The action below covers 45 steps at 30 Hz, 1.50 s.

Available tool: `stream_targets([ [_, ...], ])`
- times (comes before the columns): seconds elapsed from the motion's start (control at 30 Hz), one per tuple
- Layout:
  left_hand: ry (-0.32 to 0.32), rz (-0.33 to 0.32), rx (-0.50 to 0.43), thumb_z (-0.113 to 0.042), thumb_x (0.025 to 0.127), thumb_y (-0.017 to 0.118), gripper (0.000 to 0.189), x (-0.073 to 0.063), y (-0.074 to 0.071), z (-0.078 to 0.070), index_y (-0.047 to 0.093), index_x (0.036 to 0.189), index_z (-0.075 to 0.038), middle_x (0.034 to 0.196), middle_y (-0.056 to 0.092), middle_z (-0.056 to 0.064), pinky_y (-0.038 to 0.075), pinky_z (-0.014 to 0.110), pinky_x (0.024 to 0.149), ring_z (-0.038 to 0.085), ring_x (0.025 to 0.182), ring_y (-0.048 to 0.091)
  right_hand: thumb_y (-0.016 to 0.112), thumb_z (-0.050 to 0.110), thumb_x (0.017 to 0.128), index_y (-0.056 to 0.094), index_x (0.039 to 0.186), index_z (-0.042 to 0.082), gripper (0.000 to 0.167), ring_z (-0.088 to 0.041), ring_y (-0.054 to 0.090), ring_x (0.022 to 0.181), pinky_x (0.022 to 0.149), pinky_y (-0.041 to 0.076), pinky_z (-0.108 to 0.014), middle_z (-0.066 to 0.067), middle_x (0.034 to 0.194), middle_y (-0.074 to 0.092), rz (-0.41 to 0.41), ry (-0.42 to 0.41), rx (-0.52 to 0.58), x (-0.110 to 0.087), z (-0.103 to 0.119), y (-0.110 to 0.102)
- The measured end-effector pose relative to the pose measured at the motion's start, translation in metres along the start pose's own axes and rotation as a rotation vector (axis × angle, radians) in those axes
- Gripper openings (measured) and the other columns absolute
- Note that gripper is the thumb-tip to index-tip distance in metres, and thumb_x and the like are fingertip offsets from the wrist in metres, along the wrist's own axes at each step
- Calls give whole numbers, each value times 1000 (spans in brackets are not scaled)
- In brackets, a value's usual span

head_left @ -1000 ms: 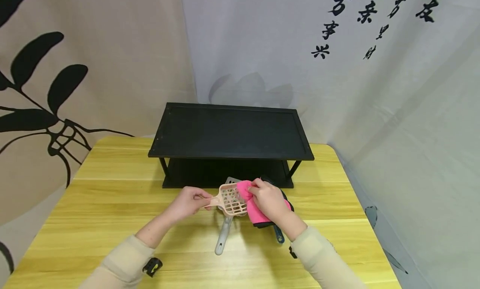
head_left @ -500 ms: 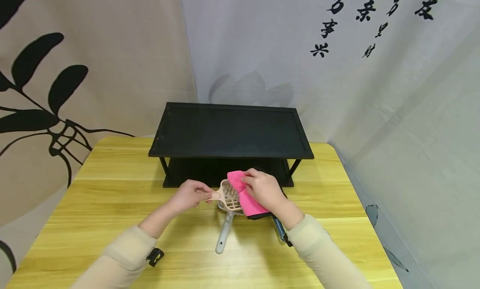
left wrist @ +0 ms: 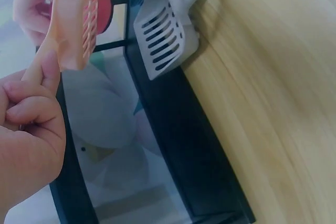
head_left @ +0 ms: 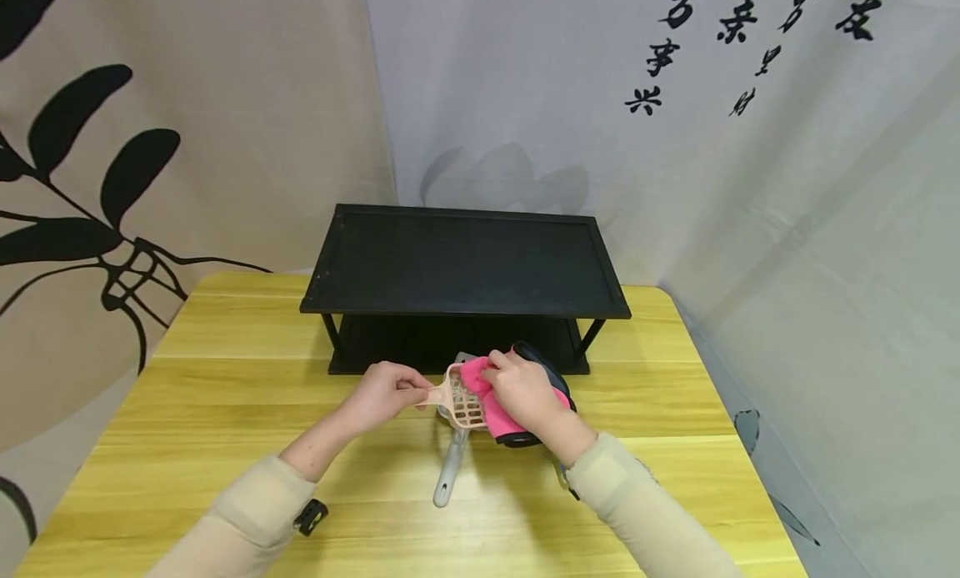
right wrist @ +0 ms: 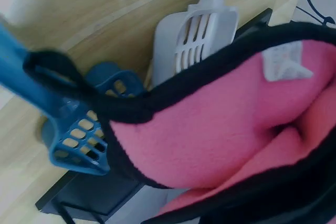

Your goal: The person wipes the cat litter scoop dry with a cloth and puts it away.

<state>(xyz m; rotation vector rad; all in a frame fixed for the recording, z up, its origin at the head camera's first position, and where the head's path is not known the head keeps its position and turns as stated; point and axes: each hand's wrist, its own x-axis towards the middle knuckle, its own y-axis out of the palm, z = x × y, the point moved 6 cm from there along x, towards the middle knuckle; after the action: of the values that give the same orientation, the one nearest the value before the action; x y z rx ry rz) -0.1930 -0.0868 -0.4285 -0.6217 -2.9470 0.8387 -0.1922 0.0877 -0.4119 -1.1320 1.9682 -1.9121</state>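
My left hand (head_left: 386, 394) pinches the handle of a peach litter scoop (head_left: 468, 413), held above the table with its slotted head toward the right. In my right hand (head_left: 528, 396) is a pink cloth (head_left: 501, 421) with black edging; its bunched end lies against the scoop's head and hides part of the slots. Under them on the table lies a grey litter scoop (head_left: 450, 471), its handle toward me. A blue litter scoop (right wrist: 31, 82) shows beside the cloth in the right wrist view, mostly hidden by the right arm in the head view.
A black two-tier rack (head_left: 465, 261) stands at the back of the wooden table (head_left: 247, 394), just beyond the scoops. Printed fabric (head_left: 487, 86) hangs behind and beside the table.
Over the second, my right hand has shifted slightly left with the cloth, going up and then back down across the peach scoop's head. The left hand keeps its pinch and barely moves.
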Motion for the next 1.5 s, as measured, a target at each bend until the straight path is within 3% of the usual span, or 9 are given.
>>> stream_targets([
  [0.13, -24, 10, -21, -7, 88, 61, 13, -2, 0, 7, 71, 93, 0, 77, 70, 15, 27, 19, 41, 7, 44, 33, 64, 8, 85, 76, 87, 20, 17, -11, 61, 72, 65, 54, -25, 0, 86, 59, 31, 34, 11, -6, -11, 2],
  [0.23, -80, 17, -84, -9, 90, 60, 15, -2, -2, 16, 70, 94, 1, 75, 70, 11, 29, 19, 42, 7, 44, 35, 65, 7, 84, 76, 89, 17, 15, -13, 63, 72, 68, 55, -28, -2, 88, 60, 36, 121, 37, -11, -25, 1],
  [0.37, -214, 26, -246, -10, 94, 53, 21, -2, -8, 33, 62, 103, 6, 70, 67, 2, 31, 18, 44, 5, 45, 36, 71, 8, 80, 76, 93, 12, 14, -17, 65, 75, 69, 56, -31, -4, 93, 63, -4, 268, 135, -19, -45, -5],
  [0.47, -323, 26, -382, -10, 97, 45, 24, -5, -12, 46, 55, 111, 8, 70, 63, -4, 30, 16, 45, 2, 47, 36, 72, 8, 78, 75, 95, 9, 17, -17, 66, 75, 66, 55, -30, -5, 96, 63, -67, 321, 224, -22, -49, -12],
  [0.57, -375, 44, -490, -8, 98, 38, 28, -7, -12, 52, 48, 117, 10, 71, 59, -5, 28, 14, 45, 0, 48, 35, 72, 6, 78, 75, 96, 7, 18, -17, 67, 75, 67, 56, -30, -6, 96, 63, -161, 294, 291, -20, -40, -22],
  [0.67, -369, 84, -567, -6, 99, 33, 31, -6, -7, 53, 42, 122, 13, 74, 56, -4, 26, 13, 45, -1, 49, 33, 72, 6, 77, 74, 96, 7, 19, -17, 67, 76, 67, 56, -29, -7, 97, 64, -243, 217, 320, -14, -20, -30],
  [0.87, -379, 128, -711, -5, 100, 28, 32, -4, 6, 46, 35, 125, 14, 77, 52, -2, 24, 10, 43, -4, 49, 30, 74, 11, 77, 74, 98, 9, 21, -17, 67, 82, 69, 56, -26, -6, 100, 64, -248, 120, 281, -3, 20, -29],
  [1.17, -399, 141, -704, -4, 99, 27, 30, -6, 10, 48, 37, 122, 12, 74, 50, -2, 22, 9, 42, -4, 48, 29, 76, 12, 76, 75, 95, 10, 19, -18, 67, 80, 70, 56, -29, -7, 98, 65, -249, 139, 219, -6, 20, -21],
  [1.5, -391, 154, -620, -4, 98, 33, 27, -8, 7, 49, 42, 119, 11, 73, 51, -2, 23, 10, 42, -2, 46, 29, 75, 6, 76, 75, 92, 8, 16, -19, 67, 75, 64, 56, -29, -6, 93, 64, -256, 255, 226, -17, -13, -13],
])
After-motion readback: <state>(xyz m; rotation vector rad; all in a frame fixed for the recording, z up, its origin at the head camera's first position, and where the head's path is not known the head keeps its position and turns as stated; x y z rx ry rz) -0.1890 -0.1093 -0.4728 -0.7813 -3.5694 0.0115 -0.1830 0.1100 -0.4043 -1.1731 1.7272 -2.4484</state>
